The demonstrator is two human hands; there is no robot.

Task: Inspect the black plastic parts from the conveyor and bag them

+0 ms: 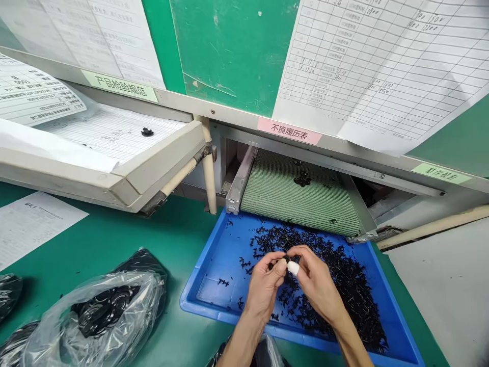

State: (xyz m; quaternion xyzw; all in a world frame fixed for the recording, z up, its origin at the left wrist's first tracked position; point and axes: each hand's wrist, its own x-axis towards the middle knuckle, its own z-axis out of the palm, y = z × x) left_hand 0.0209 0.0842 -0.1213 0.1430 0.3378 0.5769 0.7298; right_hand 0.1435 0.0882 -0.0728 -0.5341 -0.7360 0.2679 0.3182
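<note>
Holds a small black part in the left hand, fingers clamped on it, above the blue tray and its scattered black pieces. Has the right hand at the same part, fingertips close together, with a white cover on the thumb (cannot tell whether gripping or only touching). Faces a green conveyor belt at the tray's far edge, with an open plastic bag to the left on the green bench.

Looks like smooth plastic on the blue tray, glossy clear plastic on the open bag. Appears matt and ribbed on the green belt.
</note>
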